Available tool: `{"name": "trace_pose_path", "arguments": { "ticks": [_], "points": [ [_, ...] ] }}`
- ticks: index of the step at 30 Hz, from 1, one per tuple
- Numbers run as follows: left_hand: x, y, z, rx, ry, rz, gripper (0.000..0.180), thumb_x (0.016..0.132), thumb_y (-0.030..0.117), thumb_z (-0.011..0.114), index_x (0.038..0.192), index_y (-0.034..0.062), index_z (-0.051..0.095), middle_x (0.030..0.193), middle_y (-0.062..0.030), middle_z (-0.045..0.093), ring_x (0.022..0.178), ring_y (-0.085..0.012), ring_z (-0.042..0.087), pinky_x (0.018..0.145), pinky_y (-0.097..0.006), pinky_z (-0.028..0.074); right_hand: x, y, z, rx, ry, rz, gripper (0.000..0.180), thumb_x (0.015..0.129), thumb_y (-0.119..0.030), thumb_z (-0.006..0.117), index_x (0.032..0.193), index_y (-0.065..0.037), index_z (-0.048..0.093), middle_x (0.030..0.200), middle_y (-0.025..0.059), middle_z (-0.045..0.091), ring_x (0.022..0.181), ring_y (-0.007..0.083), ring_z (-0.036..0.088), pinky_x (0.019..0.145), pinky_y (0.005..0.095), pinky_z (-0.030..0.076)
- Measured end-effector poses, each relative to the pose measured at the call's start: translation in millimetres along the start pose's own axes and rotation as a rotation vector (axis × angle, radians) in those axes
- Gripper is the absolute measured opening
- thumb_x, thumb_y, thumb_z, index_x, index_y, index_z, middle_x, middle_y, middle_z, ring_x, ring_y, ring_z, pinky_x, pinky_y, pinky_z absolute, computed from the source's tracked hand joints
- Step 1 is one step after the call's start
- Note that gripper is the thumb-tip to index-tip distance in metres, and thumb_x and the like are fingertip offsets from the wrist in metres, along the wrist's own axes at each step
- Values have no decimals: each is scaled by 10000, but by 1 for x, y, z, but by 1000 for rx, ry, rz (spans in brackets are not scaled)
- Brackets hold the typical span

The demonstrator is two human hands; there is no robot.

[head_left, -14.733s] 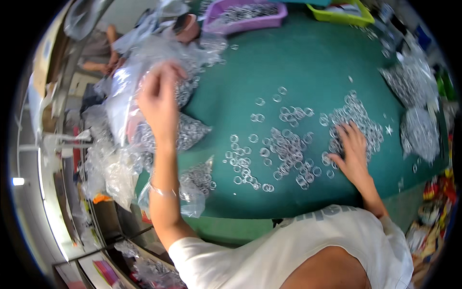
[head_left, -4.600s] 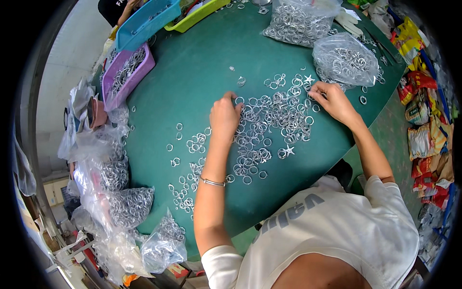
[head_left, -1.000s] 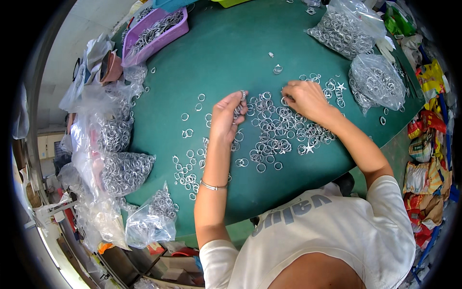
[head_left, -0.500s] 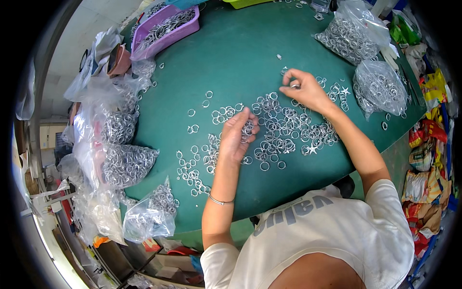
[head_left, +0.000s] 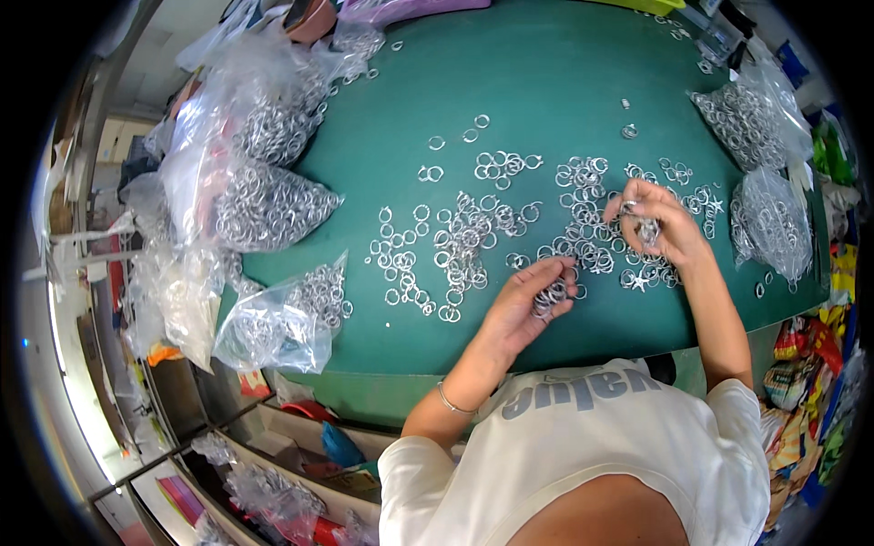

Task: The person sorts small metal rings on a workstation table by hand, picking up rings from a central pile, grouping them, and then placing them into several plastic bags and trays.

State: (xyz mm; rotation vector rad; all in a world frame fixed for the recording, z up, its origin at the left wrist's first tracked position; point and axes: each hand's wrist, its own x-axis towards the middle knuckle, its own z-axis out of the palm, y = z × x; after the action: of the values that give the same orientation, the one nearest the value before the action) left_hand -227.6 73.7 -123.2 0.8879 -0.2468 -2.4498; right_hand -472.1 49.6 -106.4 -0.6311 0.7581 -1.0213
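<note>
My left hand (head_left: 517,311) is closed around a small bunch of silver rings (head_left: 550,298), near the front edge of the green table. Farther right, my right hand (head_left: 674,227) curls over the right-hand heap with its fingers closed on silver rings (head_left: 648,232); how many is hidden by the fingers. Beneath and around it spreads a loose heap of rings (head_left: 583,214). Left of both hands lies another heap of rings (head_left: 464,241), with a smaller cluster (head_left: 501,166) beyond it. A star-shaped metal piece (head_left: 640,282) lies just below my right hand.
Clear bags full of rings (head_left: 269,207) line the table's left side, with a partly filled bag (head_left: 282,318) nearer me. More ring bags (head_left: 772,223) stand at the right. A purple bin (head_left: 414,9) and a yellow-green tray (head_left: 642,5) sit at the far edge.
The view has shifted, so the table appears farther left-to-right displaced. My right hand has come back from the far side to above the heap; my left hand has drawn nearer the front edge.
</note>
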Motion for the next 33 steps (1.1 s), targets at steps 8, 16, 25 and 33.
{"name": "trace_pose_path", "arguments": {
  "ticks": [8, 16, 25, 33],
  "points": [
    [-19, -23, 7, -301, -79, -167, 394, 972, 347, 305, 1144, 45, 491, 1014, -85, 575, 881, -206, 603, 727, -369, 535, -7, 51, 78, -966, -284, -524, 103, 777, -89, 607, 794, -17, 535, 738, 95, 596, 612, 165, 582, 467, 263, 439],
    [-23, -23, -23, -442, -88, -41, 320, 951, 339, 391, 999, 66, 552, 935, -78, 608, 828, -188, 629, 648, -349, 554, -11, 63, 117, -1237, -330, -651, 115, 694, -37, 643, 799, -21, 597, 892, 78, 584, 828, 274, 556, 723, 365, 451],
    [-53, -23, -51, -413, 0, 96, 193, 892, 240, 549, 911, 51, 582, 849, -77, 554, 718, -168, 549, 445, -243, 440, 64, 91, 97, -1688, -32, -706, 109, 703, -66, 658, 789, -31, 602, 814, 69, 515, 817, 248, 495, 714, 372, 404],
    [-66, -17, -52, -464, 112, 155, 211, 885, 211, 556, 1020, 48, 558, 824, -47, 538, 672, -146, 508, 439, -222, 400, 67, 89, 110, -1825, -122, -663, 131, 686, -83, 678, 759, -24, 586, 813, 69, 506, 831, 246, 488, 700, 365, 395]
  ]
}}
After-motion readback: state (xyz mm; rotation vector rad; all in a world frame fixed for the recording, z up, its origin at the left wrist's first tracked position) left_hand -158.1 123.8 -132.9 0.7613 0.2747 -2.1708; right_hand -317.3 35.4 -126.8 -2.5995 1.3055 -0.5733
